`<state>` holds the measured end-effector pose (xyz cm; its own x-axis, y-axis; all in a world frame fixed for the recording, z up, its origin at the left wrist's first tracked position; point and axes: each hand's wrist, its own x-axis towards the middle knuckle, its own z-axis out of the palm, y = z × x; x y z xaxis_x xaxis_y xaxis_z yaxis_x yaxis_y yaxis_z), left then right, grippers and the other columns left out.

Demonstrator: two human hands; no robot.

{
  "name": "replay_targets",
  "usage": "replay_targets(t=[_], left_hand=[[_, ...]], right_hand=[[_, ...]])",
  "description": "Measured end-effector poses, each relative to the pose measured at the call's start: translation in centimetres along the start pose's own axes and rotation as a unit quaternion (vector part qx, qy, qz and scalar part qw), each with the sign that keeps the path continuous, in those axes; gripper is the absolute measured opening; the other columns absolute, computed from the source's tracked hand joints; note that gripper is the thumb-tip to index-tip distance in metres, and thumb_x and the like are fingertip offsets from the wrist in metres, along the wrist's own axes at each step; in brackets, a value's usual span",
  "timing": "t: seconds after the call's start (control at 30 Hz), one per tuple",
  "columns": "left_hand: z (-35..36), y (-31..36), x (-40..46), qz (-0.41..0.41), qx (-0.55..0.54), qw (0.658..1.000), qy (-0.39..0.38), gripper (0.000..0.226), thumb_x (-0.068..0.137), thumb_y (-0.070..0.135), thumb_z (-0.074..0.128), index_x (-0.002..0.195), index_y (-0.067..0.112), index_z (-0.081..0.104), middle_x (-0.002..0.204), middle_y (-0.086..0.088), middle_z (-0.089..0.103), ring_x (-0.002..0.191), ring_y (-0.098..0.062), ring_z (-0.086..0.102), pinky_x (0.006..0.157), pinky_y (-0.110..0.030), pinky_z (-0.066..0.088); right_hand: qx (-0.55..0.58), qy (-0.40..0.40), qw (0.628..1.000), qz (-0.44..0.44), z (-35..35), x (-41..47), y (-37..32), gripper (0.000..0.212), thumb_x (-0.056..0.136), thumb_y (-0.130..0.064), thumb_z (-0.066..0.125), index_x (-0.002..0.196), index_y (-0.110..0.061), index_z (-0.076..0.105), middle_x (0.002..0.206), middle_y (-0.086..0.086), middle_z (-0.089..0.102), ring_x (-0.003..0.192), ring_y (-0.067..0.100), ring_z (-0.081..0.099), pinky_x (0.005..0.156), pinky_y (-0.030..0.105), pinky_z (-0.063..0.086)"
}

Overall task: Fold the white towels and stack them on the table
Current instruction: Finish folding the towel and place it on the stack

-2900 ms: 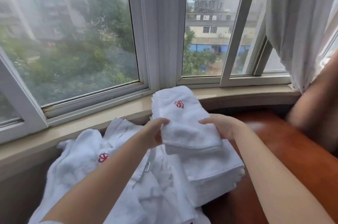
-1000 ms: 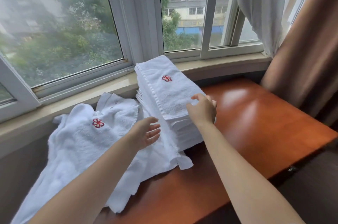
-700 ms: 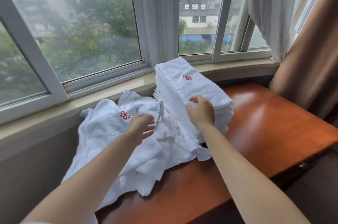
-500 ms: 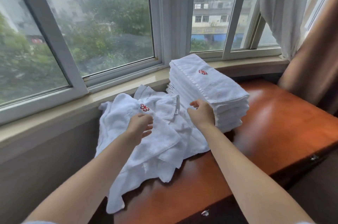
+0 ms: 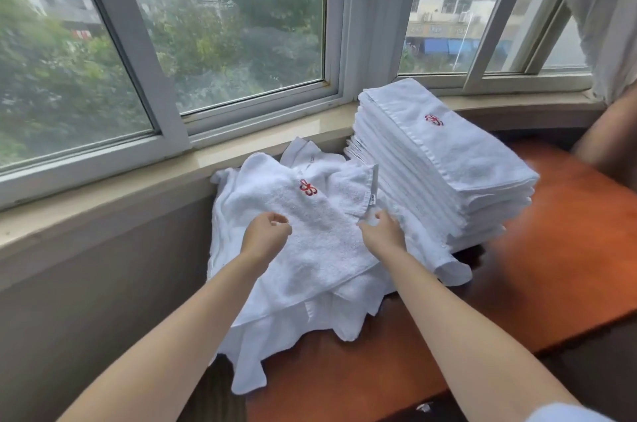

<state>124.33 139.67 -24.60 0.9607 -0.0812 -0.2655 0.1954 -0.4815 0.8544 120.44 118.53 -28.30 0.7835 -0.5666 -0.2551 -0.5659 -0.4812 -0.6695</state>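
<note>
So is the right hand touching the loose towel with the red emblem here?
Touching. The head view shows the right hand with its fingers curled on the edge of the loose towel, near its label.

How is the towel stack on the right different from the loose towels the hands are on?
The stack is neatly folded with squared edges; the loose pile is rumpled and spread out. The stack stands tall near the window sill; the pile lies low and hangs over the table edge. No hand touches the stack; the left hand and right hand both grip the pile's top towel. Both are white with a red emblem.
</note>
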Motion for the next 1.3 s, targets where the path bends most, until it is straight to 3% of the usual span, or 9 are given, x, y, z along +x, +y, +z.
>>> replay_targets(t=[0.2,0.4,0.47,0.7,0.8,0.93,1.07,1.17,1.3], left_hand=[[3.9,1.7,4.4,0.090,0.202,0.975,-0.021,0.056,0.086,0.022,0.057,0.141,0.026,0.046,0.143,-0.006,0.041,0.135,-0.030,0.033,0.111,-0.039,0.031],[6.9,2.6,8.0,0.076,0.239,0.968,-0.015,0.054,0.088,0.036,0.057,0.140,0.029,0.044,0.143,-0.007,0.032,0.133,-0.030,0.018,0.108,-0.037,0.024],[7.0,2.3,8.7,0.075,0.233,0.969,-0.001,0.050,0.087,0.036,0.059,0.136,0.030,0.050,0.139,-0.007,0.034,0.131,-0.029,0.019,0.106,-0.033,0.025],[6.6,1.8,9.0,0.077,0.155,0.985,0.029,0.048,0.087,0.032,0.062,0.134,0.025,0.055,0.134,-0.003,0.043,0.131,-0.027,0.025,0.102,-0.024,0.020],[6.0,2.1,8.9,0.079,0.138,0.987,0.030,0.049,0.089,0.033,0.062,0.136,0.023,0.053,0.136,-0.006,0.046,0.132,-0.025,0.030,0.112,-0.033,0.019],[5.1,2.6,8.8,0.071,0.107,0.992,0.003,0.057,0.085,0.046,0.063,0.137,0.026,0.051,0.137,-0.006,0.047,0.132,-0.024,0.035,0.115,-0.043,0.023],[4.7,2.8,8.8,0.068,0.097,0.993,-0.023,0.062,0.081,0.049,0.067,0.137,0.027,0.052,0.144,-0.007,0.043,0.137,-0.026,0.032,0.115,-0.046,0.025],[4.8,2.5,8.8,0.072,0.113,0.991,-0.024,0.055,0.084,0.038,0.070,0.136,0.028,0.053,0.137,-0.005,0.045,0.134,-0.027,0.034,0.114,-0.044,0.027],[5.6,2.2,8.7,0.080,0.138,0.987,-0.007,0.051,0.085,0.023,0.066,0.135,0.027,0.054,0.134,-0.002,0.046,0.132,-0.026,0.031,0.109,-0.029,0.020]], right_hand=[[0.009,-0.014,0.998,0.055,0.2,5.8,2.5,0.057,0.099,-0.041,0.043,0.147,-0.012,0.033,0.155,0.010,0.020,0.132,0.032,0.041,0.105,0.041,0.038],[0.009,-0.039,0.995,0.092,1.4,8.4,4.7,0.093,0.087,-0.073,0.040,0.155,-0.017,0.011,0.162,0.004,0.011,0.145,0.028,0.025,0.112,0.050,0.031],[0.047,-0.031,0.992,0.113,1.7,8.9,4.8,0.100,0.082,-0.077,0.042,0.155,-0.019,0.006,0.161,0.005,0.019,0.139,0.030,0.038,0.109,0.047,0.036],[0.202,-0.103,0.957,0.183,1.0,9.7,3.7,0.087,0.080,-0.064,0.059,0.142,-0.005,0.044,0.137,0.011,0.054,0.120,0.026,0.054,0.091,0.029,0.041],[0.273,-0.227,0.919,0.171,0.2,8.2,2.5,0.076,0.074,-0.070,0.059,0.127,-0.015,0.061,0.126,0.008,0.064,0.113,0.023,0.061,0.101,0.034,0.045],[0.412,-0.352,0.822,0.173,1.3,5.0,1.5,0.060,0.072,-0.067,0.064,0.103,-0.017,0.076,0.106,0.012,0.073,0.098,0.025,0.070,0.085,0.033,0.055],[0.477,-0.382,0.762,0.213,2.5,3.2,2.0,0.081,0.071,-0.070,0.063,0.127,-0.011,0.065,0.123,0.017,0.065,0.117,0.030,0.061,0.101,0.039,0.046],[0.428,-0.312,0.809,0.255,1.7,4.2,2.1,0.084,0.079,-0.078,0.049,0.126,-0.010,0.064,0.116,0.015,0.068,0.110,0.029,0.064,0.093,0.037,0.050],[0.159,-0.002,0.960,0.233,1.0,6.3,3.2,0.052,0.098,-0.046,0.036,0.135,-0.013,0.049,0.136,0.013,0.050,0.120,0.031,0.050,0.097,0.039,0.041]])
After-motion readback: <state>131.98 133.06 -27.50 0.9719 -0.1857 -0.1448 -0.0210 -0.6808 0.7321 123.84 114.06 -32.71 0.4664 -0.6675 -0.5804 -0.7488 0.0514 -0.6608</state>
